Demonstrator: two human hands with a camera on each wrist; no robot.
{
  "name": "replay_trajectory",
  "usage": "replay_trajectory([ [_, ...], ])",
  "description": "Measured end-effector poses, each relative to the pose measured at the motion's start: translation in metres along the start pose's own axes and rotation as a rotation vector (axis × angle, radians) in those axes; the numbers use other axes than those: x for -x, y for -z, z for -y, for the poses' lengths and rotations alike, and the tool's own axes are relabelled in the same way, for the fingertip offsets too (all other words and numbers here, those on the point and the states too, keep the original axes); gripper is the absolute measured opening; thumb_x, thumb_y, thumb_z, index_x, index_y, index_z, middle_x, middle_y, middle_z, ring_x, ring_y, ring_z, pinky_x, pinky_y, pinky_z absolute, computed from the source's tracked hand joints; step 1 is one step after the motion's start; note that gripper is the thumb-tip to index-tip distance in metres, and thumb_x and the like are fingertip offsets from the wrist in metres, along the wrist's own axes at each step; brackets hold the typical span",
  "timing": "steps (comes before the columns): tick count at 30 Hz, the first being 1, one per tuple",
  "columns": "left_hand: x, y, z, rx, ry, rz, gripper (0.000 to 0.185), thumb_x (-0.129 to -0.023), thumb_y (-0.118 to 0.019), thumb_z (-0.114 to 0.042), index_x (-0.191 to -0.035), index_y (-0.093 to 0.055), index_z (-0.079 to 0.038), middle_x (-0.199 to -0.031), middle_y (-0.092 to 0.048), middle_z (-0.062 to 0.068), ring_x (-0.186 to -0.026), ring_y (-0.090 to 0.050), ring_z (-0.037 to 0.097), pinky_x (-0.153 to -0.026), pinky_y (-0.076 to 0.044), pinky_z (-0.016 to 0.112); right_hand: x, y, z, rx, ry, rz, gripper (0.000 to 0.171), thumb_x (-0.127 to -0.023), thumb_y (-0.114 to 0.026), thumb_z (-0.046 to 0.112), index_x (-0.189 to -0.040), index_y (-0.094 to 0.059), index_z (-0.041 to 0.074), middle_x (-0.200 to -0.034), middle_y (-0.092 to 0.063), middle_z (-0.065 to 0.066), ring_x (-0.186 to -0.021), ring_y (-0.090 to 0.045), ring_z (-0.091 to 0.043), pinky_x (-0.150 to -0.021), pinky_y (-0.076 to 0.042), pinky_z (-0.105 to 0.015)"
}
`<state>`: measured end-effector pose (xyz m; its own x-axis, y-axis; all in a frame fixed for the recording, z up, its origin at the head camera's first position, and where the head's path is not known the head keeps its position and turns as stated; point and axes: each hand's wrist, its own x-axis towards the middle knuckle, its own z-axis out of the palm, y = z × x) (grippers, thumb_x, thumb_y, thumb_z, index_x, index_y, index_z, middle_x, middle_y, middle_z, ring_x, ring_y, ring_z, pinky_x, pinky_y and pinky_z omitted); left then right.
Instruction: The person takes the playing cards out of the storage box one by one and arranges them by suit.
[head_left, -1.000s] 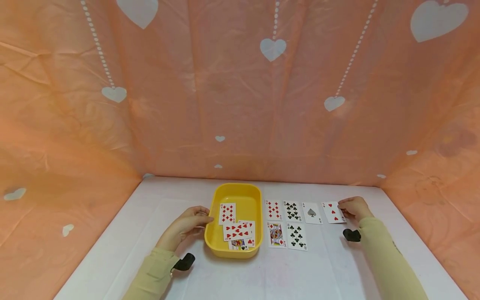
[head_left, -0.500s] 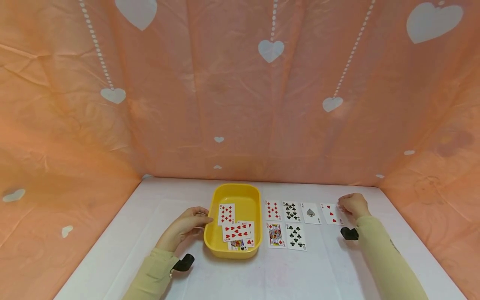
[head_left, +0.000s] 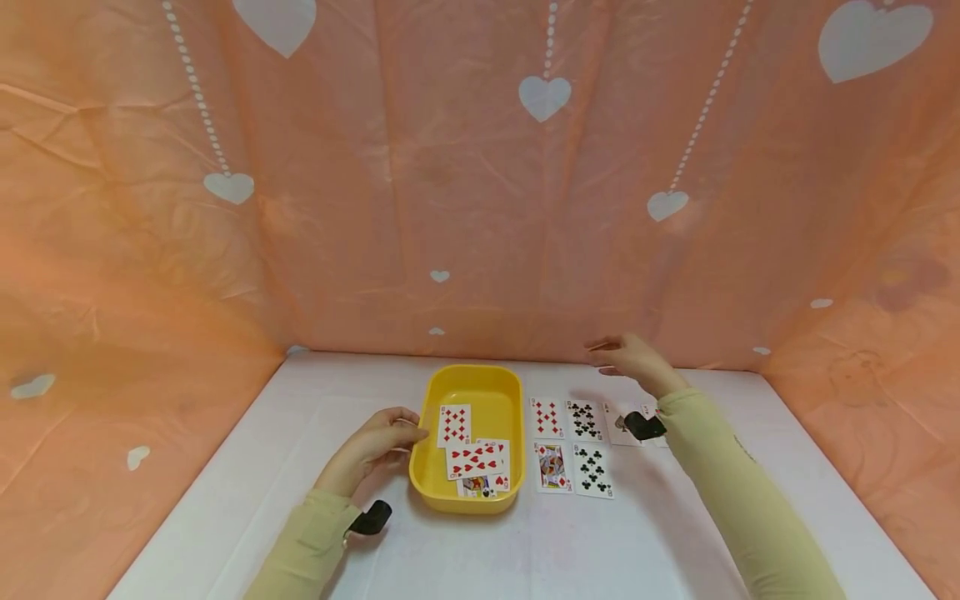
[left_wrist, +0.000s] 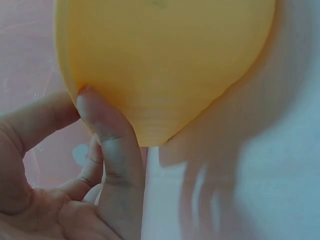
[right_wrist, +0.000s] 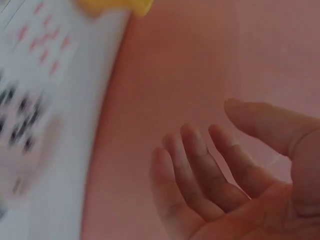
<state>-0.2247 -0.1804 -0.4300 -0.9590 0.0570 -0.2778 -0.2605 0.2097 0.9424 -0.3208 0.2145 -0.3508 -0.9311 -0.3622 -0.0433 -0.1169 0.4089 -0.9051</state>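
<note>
My left hand (head_left: 371, 450) pinches the left rim of a yellow plastic tray (head_left: 487, 393); in the left wrist view the thumb (left_wrist: 112, 135) lies inside the wall and a finger outside. Several playing cards lie overlapped in the tray, among them a diamonds card (head_left: 454, 425) and a hearts card (head_left: 474, 459). My right hand (head_left: 637, 365) is raised over the back of the table, fingers apart and holding nothing. Below it a row of cards runs from a diamonds card (head_left: 547, 418) and a clubs card (head_left: 584, 420) to an ace of spades (head_left: 617, 421), partly covered.
In front of that row lie a king of diamonds (head_left: 553, 467) and another clubs card (head_left: 593, 471). A three of hearts (head_left: 649, 410) at the row's right end is mostly hidden by the right wrist camera (head_left: 645, 426). A pink cloth (head_left: 480, 208) hangs behind the white table.
My right hand has left the three of hearts at the row's right end, rising and moving left. My left hand and the tray have stayed in place.
</note>
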Motion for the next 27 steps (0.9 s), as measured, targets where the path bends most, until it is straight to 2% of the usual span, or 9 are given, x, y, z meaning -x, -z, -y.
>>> replay_trajectory([
  [5, 0.0, 0.001, 0.0, -0.008, -0.007, 0.002, 0.031, -0.086, -0.066, -0.006, -0.111, -0.051, 0.005, -0.091, -0.064, 0.014, -0.075, -0.063, 0.022, -0.062, -0.05, 0.03, -0.021, -0.038, 0.033, -0.057, 0.067, 0.067, 0.041, -0.093, -0.058, 0.006, -0.129, -0.049, -0.013, -0.125, -0.054, -0.027, -0.098, -0.06, -0.023, -0.092, -0.047, -0.043],
  [10, 0.0, 0.001, 0.001, 0.0, -0.006, 0.003, 0.032, -0.085, -0.067, -0.007, -0.111, -0.052, 0.005, -0.091, -0.065, 0.014, -0.073, -0.062, 0.02, -0.06, -0.05, 0.029, -0.034, -0.078, 0.054, -0.074, 0.079, 0.152, 0.038, -0.091, -0.062, 0.006, -0.125, -0.054, -0.009, -0.119, -0.059, -0.024, -0.109, -0.056, -0.039, -0.093, -0.046, -0.046],
  [12, 0.0, 0.002, 0.002, -0.001, -0.005, 0.001, 0.031, -0.086, -0.067, -0.007, -0.111, -0.052, 0.005, -0.09, -0.065, 0.013, -0.073, -0.062, 0.019, -0.06, -0.049, 0.029, -0.038, -0.093, 0.058, -0.071, 0.066, 0.189, 0.038, -0.091, -0.063, 0.006, -0.125, -0.055, -0.007, -0.117, -0.061, -0.023, -0.111, -0.055, -0.04, -0.093, -0.047, -0.045],
  [18, 0.0, 0.002, 0.002, 0.013, -0.005, 0.011, 0.03, -0.086, -0.067, -0.007, -0.109, -0.052, 0.004, -0.087, -0.065, 0.012, -0.073, -0.062, 0.019, -0.057, -0.048, 0.027, -0.049, -0.132, 0.057, -0.072, 0.052, 0.266, 0.035, -0.091, -0.065, 0.008, -0.122, -0.058, -0.005, -0.112, -0.064, -0.017, -0.103, -0.061, -0.03, -0.091, -0.048, -0.045],
  [27, 0.0, 0.004, 0.003, 0.041, -0.024, 0.045, 0.03, -0.086, -0.066, -0.007, -0.109, -0.05, 0.005, -0.087, -0.065, 0.012, -0.072, -0.061, 0.017, -0.056, -0.047, 0.025, -0.053, -0.169, 0.041, -0.052, 0.002, 0.431, 0.037, -0.092, -0.063, 0.009, -0.124, -0.055, -0.007, -0.117, -0.062, -0.018, -0.109, -0.057, -0.039, -0.094, -0.045, -0.048],
])
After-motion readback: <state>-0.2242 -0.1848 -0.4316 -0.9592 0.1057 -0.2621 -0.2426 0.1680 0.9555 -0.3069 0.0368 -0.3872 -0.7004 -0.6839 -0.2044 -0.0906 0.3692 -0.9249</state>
